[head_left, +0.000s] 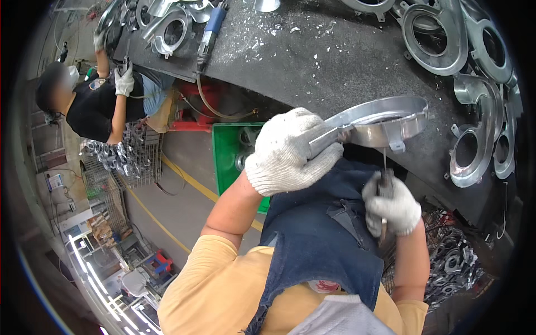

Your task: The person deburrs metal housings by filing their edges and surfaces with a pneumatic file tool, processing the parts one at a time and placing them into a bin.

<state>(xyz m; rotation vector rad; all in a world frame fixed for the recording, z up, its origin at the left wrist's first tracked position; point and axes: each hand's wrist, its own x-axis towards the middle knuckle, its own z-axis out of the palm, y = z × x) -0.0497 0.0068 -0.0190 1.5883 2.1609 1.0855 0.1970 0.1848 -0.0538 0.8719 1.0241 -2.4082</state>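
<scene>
My left hand [290,153], in a white knit glove, is closed round the narrow neck of a shiny silver metal casting [385,131]. The casting is ring-shaped with a raised wall and a small tab, held tilted over the bench's front edge. My gloved right hand [393,206] grips a slim dark hand tool [385,181] upright below it. The tool's thin metal shaft points up to the casting's underside beside the tab; whether its tip touches there I cannot tell.
Similar castings [432,42] are piled along the right of the dark workbench [312,61], which carries pale metal chips. A blue-handled power tool [212,30] lies far left. Below are a green bin [223,162] and a basket of metal parts [452,262]. A co-worker [92,106] works at left.
</scene>
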